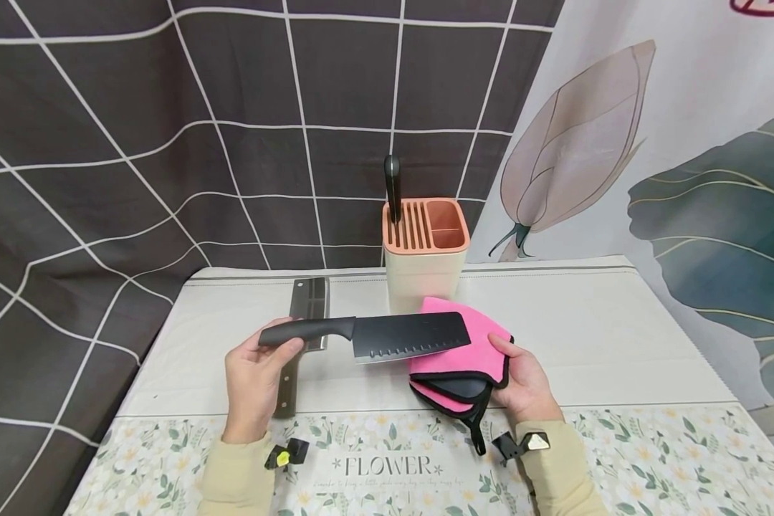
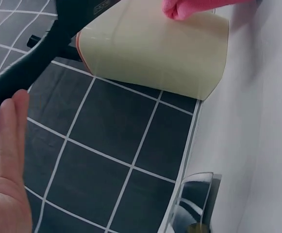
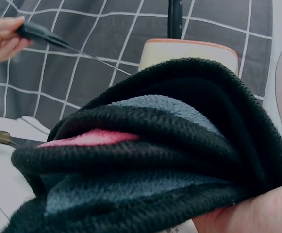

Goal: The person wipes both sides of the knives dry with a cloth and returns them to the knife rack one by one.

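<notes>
In the head view my left hand (image 1: pixel 253 383) grips the black handle of a cleaver (image 1: pixel 413 335), its dark blade pointing right, edge toward me. My right hand (image 1: pixel 525 383) holds a folded pink and grey cleaning cloth (image 1: pixel 467 362) with black trim and a hanging loop. The blade's far end overlaps the pink side; whether they touch, I cannot tell. The right wrist view shows the cloth's layered folds (image 3: pixel 160 155) up close, hiding much of the blade. Under my left hand, a second cleaver (image 1: pixel 309 297) with a brown handle lies on the table.
At the back of the table stands a cream knife holder (image 1: pixel 422 279) with an orange slotted top. A black-handled knife (image 1: pixel 393 186) is upright in one slot. Dark gridded fabric (image 1: pixel 245 165) hangs behind. A floral FLOWER print covers the table's (image 1: pixel 593 337) front.
</notes>
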Motion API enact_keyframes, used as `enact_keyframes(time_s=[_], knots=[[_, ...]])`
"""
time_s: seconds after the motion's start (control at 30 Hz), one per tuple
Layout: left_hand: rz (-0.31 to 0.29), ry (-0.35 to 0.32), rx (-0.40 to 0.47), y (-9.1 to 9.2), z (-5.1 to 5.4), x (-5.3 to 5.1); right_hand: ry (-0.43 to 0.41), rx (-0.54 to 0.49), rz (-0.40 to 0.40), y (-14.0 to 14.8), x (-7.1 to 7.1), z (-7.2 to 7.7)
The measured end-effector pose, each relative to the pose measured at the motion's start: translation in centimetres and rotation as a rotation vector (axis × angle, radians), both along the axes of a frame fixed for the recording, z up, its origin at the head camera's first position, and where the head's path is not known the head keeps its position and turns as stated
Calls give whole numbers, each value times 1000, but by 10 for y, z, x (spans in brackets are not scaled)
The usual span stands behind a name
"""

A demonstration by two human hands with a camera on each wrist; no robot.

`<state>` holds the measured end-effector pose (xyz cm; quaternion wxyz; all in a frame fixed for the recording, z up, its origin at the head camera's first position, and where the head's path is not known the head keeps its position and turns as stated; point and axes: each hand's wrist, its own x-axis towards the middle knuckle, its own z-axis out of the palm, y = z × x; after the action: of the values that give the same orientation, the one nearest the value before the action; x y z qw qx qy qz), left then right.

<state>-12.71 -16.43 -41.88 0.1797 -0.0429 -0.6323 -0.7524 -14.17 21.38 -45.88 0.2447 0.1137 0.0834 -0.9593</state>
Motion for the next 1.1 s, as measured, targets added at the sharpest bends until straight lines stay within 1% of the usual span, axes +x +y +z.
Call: enact_keyframes(time_s=[0.1,0.27,0.43,0.53,0.6,0.67,0.83,0.97,1.1], knots=[[23,64,1,0,2,2,5,0,-4,3,0,-2],[42,138,5,-1,4,5,10,-12,7,6,-1,-4],[75,190,-46,-3,8,7,-22,51,-27,6,-1,-2],[90,225,-46,-5,13,6,-42,74,-41,7,-2,-1],[89,264,-34,-6,17,5,-51,73,-43,8,-2,-1],[73,322,-1,-7,22,3,-46,68,-41,8,-2,-1],[44,466,25,-8,39,-5,-31,44,-34,10,-2,-1],[53,538,19,-9,56,-10,-36,47,-36,11,-1,-1],[60,597,19,-9,76,-12,-56,86,-52,10,-1,-1]])
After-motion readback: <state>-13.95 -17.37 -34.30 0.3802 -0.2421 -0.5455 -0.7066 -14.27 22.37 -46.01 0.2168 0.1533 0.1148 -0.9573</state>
